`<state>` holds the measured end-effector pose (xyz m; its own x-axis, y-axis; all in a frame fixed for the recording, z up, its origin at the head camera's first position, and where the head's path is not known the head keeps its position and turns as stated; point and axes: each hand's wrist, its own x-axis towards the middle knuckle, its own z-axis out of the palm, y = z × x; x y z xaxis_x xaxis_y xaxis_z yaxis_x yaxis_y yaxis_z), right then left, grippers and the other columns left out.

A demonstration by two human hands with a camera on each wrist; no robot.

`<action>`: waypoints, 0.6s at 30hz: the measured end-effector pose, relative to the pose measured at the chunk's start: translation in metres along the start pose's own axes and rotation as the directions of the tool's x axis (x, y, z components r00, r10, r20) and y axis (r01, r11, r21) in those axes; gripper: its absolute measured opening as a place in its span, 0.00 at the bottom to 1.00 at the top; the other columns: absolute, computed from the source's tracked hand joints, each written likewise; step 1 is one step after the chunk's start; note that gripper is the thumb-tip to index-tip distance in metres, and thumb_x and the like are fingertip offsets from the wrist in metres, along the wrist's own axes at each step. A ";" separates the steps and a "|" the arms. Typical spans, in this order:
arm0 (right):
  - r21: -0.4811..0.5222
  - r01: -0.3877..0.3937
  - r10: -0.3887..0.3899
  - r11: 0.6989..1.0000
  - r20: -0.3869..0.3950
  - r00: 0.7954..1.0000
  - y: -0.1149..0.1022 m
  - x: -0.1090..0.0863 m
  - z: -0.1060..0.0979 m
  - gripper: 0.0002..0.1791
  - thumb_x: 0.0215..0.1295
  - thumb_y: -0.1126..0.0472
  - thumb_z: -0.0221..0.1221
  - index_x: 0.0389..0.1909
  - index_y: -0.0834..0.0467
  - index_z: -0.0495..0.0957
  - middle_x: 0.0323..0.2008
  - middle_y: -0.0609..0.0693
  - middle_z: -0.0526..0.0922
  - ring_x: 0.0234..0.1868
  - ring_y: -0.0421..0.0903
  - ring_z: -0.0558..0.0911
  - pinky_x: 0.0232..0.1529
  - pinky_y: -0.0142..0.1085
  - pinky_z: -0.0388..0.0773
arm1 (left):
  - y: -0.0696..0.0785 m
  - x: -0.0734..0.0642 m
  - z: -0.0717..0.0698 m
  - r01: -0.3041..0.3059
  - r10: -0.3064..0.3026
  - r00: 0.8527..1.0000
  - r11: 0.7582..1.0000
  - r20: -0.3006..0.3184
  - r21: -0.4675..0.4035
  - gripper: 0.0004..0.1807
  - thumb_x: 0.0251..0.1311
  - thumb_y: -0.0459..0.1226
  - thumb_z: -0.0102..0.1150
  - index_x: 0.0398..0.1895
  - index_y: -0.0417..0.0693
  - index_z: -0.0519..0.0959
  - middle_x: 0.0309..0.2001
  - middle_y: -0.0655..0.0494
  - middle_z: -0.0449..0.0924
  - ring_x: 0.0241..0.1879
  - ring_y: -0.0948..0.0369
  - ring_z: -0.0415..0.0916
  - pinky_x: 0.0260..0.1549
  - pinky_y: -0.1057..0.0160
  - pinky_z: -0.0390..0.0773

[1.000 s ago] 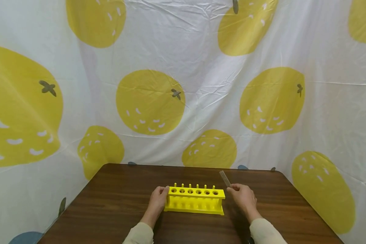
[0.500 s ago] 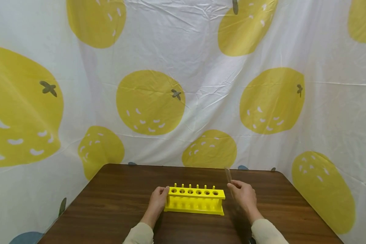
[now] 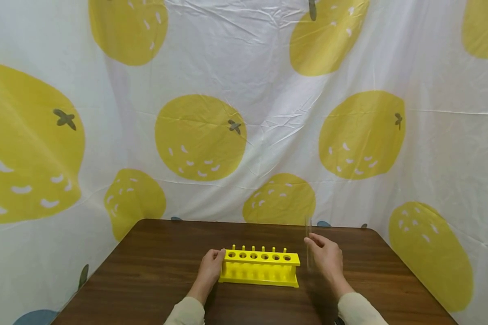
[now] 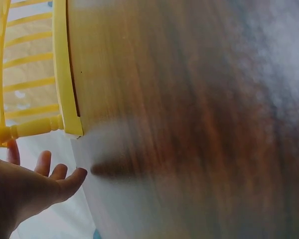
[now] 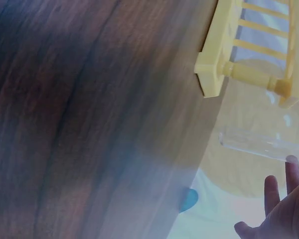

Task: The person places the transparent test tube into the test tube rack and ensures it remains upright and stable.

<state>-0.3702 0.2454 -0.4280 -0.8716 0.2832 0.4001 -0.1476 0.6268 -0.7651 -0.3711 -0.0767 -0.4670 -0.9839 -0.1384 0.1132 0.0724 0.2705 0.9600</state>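
Observation:
A yellow test tube rack (image 3: 261, 258) stands upright on the table, with a row of round holes along its top board and pegs behind them. My left hand (image 3: 209, 267) grips the left end of that top board, thumb on top. In the left wrist view, its other fingers (image 4: 59, 172) spread below the rack's end post (image 4: 37, 127). Just off the rack's right end, my right hand (image 3: 327, 259) pinches a clear test tube (image 3: 308, 225) held upright. The right wrist view shows the tube's lower end (image 5: 254, 142) hanging above the table, apart from the rack.
The dark wood-grain table (image 3: 166, 253) has rounded far corners. Behind and on both sides hangs a white cloth (image 3: 276, 144) printed with large yellow fruit, close to the table's edges.
The test tube has swung from leaning left to upright in my right hand, which has shifted slightly. My left hand and the rack have stayed put.

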 end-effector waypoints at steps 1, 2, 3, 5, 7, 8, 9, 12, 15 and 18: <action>0.002 0.000 0.000 1.000 -0.009 1.000 -0.001 0.000 0.000 0.28 0.68 0.40 0.59 0.57 0.56 0.82 0.53 0.58 0.83 0.55 0.61 0.79 0.54 0.55 0.72 | 0.000 0.000 0.000 0.001 -0.001 1.000 1.000 -0.001 0.001 0.24 0.76 0.48 0.46 0.51 0.33 0.75 0.52 0.37 0.76 0.51 0.46 0.73 0.50 0.45 0.72; 0.007 0.002 -0.002 1.000 -0.016 1.000 -0.003 0.000 -0.001 0.28 0.67 0.39 0.59 0.57 0.56 0.82 0.53 0.58 0.83 0.55 0.61 0.79 0.54 0.55 0.72 | 0.000 0.000 0.000 0.003 -0.003 1.000 1.000 -0.002 0.001 0.24 0.76 0.48 0.46 0.51 0.33 0.75 0.52 0.37 0.76 0.51 0.46 0.73 0.50 0.45 0.72; 0.012 0.006 -0.006 1.000 -0.023 1.000 -0.005 0.001 -0.001 0.28 0.67 0.39 0.59 0.57 0.55 0.82 0.53 0.58 0.83 0.56 0.61 0.79 0.54 0.56 0.72 | 0.000 0.000 0.000 0.005 -0.005 1.000 1.000 -0.002 0.002 0.24 0.76 0.48 0.46 0.51 0.33 0.74 0.52 0.36 0.76 0.51 0.46 0.73 0.50 0.45 0.72; 0.026 0.009 -0.009 1.000 -0.029 1.000 -0.009 0.001 -0.003 0.28 0.67 0.39 0.60 0.58 0.55 0.82 0.54 0.58 0.83 0.57 0.61 0.78 0.54 0.56 0.72 | 0.000 0.000 0.000 0.011 -0.011 1.000 1.000 -0.003 0.001 0.24 0.76 0.48 0.47 0.51 0.33 0.74 0.52 0.36 0.76 0.51 0.46 0.73 0.50 0.45 0.72; 0.039 0.011 -0.010 0.999 -0.028 1.000 -0.014 0.002 -0.004 0.29 0.67 0.38 0.59 0.58 0.55 0.82 0.55 0.57 0.82 0.57 0.60 0.78 0.55 0.55 0.72 | 0.001 0.000 0.000 0.015 -0.015 1.000 1.000 -0.003 0.001 0.24 0.76 0.49 0.47 0.51 0.33 0.74 0.52 0.36 0.75 0.50 0.46 0.73 0.50 0.46 0.72; 0.048 0.015 -0.013 0.999 -0.030 0.999 -0.016 0.003 -0.005 0.29 0.67 0.39 0.59 0.58 0.55 0.82 0.55 0.57 0.82 0.57 0.59 0.78 0.55 0.55 0.72 | 0.001 0.000 0.000 0.017 -0.017 1.000 1.000 -0.002 0.001 0.24 0.76 0.49 0.47 0.51 0.33 0.74 0.52 0.36 0.75 0.50 0.47 0.73 0.50 0.46 0.72; 0.057 0.021 -0.019 0.998 -0.033 0.999 -0.018 0.004 -0.006 0.29 0.67 0.39 0.60 0.58 0.55 0.82 0.55 0.57 0.82 0.57 0.59 0.78 0.55 0.54 0.72 | 0.002 0.000 0.000 0.018 -0.018 1.000 1.000 0.000 0.003 0.24 0.76 0.49 0.46 0.51 0.33 0.74 0.52 0.37 0.75 0.50 0.47 0.73 0.50 0.46 0.72; 0.078 0.032 -0.028 0.996 -0.047 0.999 -0.025 0.007 -0.009 0.28 0.67 0.40 0.60 0.57 0.55 0.82 0.54 0.57 0.83 0.56 0.57 0.79 0.55 0.53 0.73 | 0.002 0.000 0.000 0.017 -0.017 1.000 1.000 0.005 0.004 0.24 0.76 0.49 0.46 0.51 0.33 0.74 0.52 0.37 0.75 0.50 0.47 0.73 0.50 0.46 0.72; 0.093 0.047 -0.042 0.995 -0.063 0.997 -0.030 0.009 -0.011 0.28 0.67 0.40 0.61 0.57 0.56 0.82 0.53 0.56 0.84 0.56 0.56 0.80 0.55 0.52 0.73 | 0.003 0.000 0.000 0.018 -0.018 1.000 1.000 0.012 0.002 0.24 0.76 0.49 0.46 0.51 0.33 0.74 0.52 0.37 0.75 0.50 0.46 0.72 0.50 0.46 0.72; 0.103 0.055 -0.047 0.993 -0.076 0.996 -0.036 0.011 -0.013 0.28 0.66 0.39 0.61 0.57 0.56 0.82 0.52 0.55 0.84 0.55 0.55 0.80 0.54 0.50 0.73 | 0.002 0.000 0.000 0.018 -0.018 1.000 1.000 0.014 0.004 0.25 0.76 0.49 0.46 0.51 0.32 0.74 0.52 0.37 0.75 0.50 0.46 0.72 0.50 0.46 0.72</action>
<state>-0.3680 0.2355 -0.3895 -0.8257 0.3076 0.4728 -0.2423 0.5635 -0.7898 -0.3712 -0.0766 -0.4650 -0.9872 -0.1297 0.0927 0.0545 0.2715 0.9609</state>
